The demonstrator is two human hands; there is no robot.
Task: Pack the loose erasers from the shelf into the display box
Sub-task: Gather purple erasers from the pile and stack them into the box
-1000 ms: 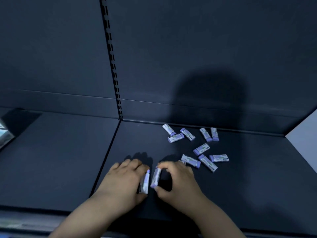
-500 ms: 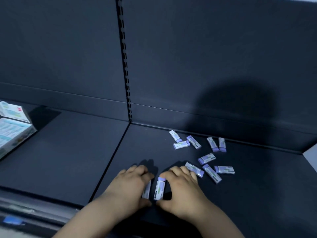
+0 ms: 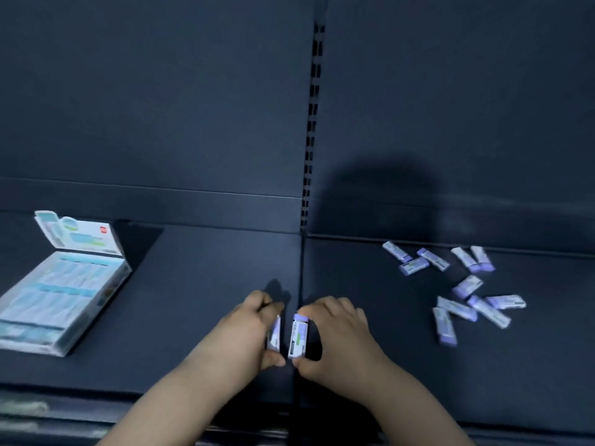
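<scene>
My left hand (image 3: pixel 248 336) grips a white and purple eraser (image 3: pixel 274 333) between fingers and thumb, just above the dark shelf (image 3: pixel 206 284). Beside it my right hand (image 3: pixel 341 339) pinches a second eraser (image 3: pixel 298 336), held upright with its purple end up. The two erasers are a small gap apart over the seam between the shelf panels. Several loose erasers (image 3: pixel 460 284) lie scattered at the right back of the shelf. The display box (image 3: pixel 61 291) stands at the far left with its lid flap raised, rows of erasers inside.
A slotted upright (image 3: pixel 310 140) runs down the dark back wall above the seam. The shelf's front edge (image 3: pixel 161 400) lies just below my wrists. Bare shelf surface stretches between the box and my hands.
Both hands with their erasers have shifted left relative to the loose pile, toward the seam. The view has swung left, bringing the whole display box into sight.
</scene>
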